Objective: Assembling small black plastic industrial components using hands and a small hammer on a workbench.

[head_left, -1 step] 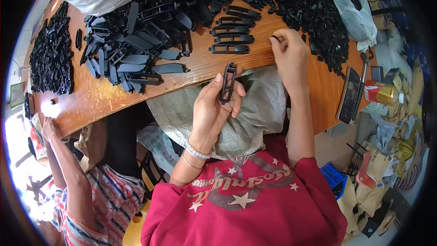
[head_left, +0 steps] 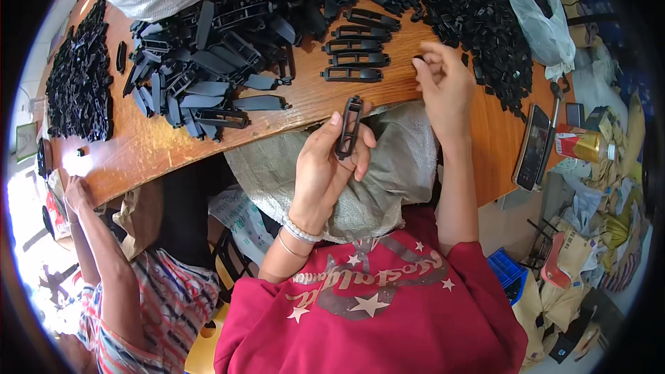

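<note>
My left hand (head_left: 318, 170) is closed around a long, narrow black plastic frame (head_left: 348, 128), held nearly upright over the table's front edge. The frame has openings along its length and small tabs at its ends. To its right, my right hand (head_left: 449, 90) hovers over the wood with thumb and fingers pinched together. A small black piece (head_left: 418, 59) shows at those fingertips, too little of it to tell its exact shape. Left of that hand, several similar black frames (head_left: 353, 59) lie in a stacked row on the tabletop.
A heap of black plastic parts (head_left: 208, 73) covers the table's left middle. Tiny black pieces (head_left: 485, 48) are piled at right, beside a clear plastic bag (head_left: 530, 0). A phone (head_left: 532, 145) sits at the right edge. A woven sack (head_left: 395, 166) hangs below me. Another person's arm (head_left: 104, 249) is at left.
</note>
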A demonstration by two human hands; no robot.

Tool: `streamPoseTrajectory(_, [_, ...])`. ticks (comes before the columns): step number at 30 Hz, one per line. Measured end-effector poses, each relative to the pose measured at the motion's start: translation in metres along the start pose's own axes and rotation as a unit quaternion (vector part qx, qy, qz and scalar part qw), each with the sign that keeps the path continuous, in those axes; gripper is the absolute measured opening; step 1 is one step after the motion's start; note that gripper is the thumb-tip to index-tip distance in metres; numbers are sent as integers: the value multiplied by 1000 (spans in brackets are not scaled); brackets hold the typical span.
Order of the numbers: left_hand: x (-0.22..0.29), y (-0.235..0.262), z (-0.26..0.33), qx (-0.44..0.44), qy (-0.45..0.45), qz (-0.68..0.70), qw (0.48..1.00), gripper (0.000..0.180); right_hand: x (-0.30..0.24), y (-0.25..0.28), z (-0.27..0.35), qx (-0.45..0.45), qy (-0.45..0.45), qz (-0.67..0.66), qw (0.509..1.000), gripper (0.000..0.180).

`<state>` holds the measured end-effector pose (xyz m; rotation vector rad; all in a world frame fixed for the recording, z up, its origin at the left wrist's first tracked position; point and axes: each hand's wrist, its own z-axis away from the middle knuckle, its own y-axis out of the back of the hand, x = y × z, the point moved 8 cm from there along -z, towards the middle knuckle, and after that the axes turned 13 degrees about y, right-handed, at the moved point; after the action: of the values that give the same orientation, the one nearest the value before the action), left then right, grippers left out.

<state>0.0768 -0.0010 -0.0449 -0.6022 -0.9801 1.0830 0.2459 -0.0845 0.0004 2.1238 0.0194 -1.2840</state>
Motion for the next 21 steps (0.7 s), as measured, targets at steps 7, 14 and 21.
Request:
streamPoseTrajectory(7, [4, 5, 6, 9, -26, -1, 1000, 43, -62, -14, 42, 5, 96, -217, 971, 15])
streamPoseTrajectory(14, [9, -5, 13, 43, -49, -116, 991, 42, -70, -24, 57, 38, 151, -129, 979, 16])
streamPoseTrajectory(21, [10, -9, 19, 73, -97, -196, 973, 40, -85, -22, 62, 48, 241, -48, 968, 21])
